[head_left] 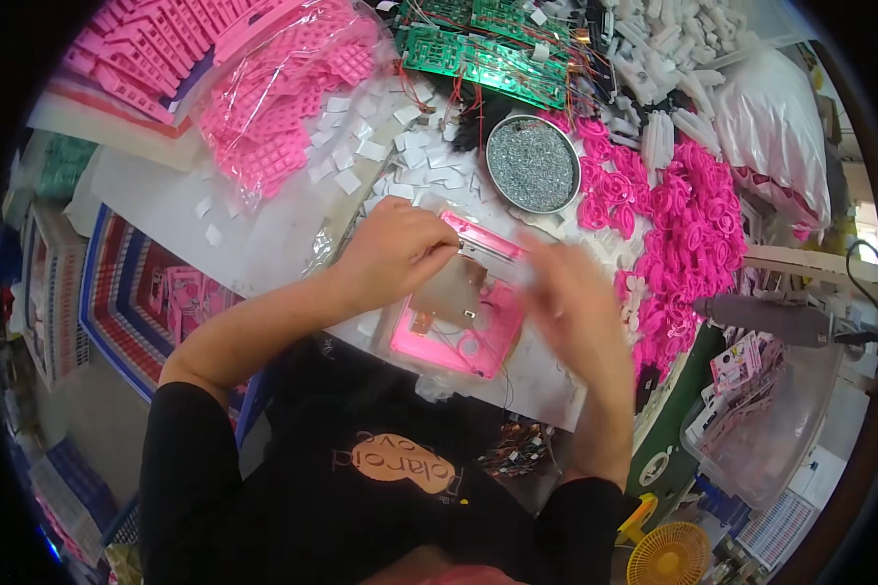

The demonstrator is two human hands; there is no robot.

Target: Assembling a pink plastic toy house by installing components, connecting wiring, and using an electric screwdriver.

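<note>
A shallow pink plastic case lies on the worktable in front of me. Inside it are a brownish-grey flat panel, thin wires and a round pink ring. A silvery strip runs along its far edge. My left hand is at the far left corner of the case, thumb and fingers pinched together; what they hold, if anything, is too small to make out. Beside the right edge of the case, my right hand is smeared by motion, so its fingers do not show clearly.
Beyond the case stands a round tin of small metal screws. Green circuit boards with red wires lie farther back. Pink plastic loops heap at right, near a grey power screwdriver. A bag of pink grids lies far left.
</note>
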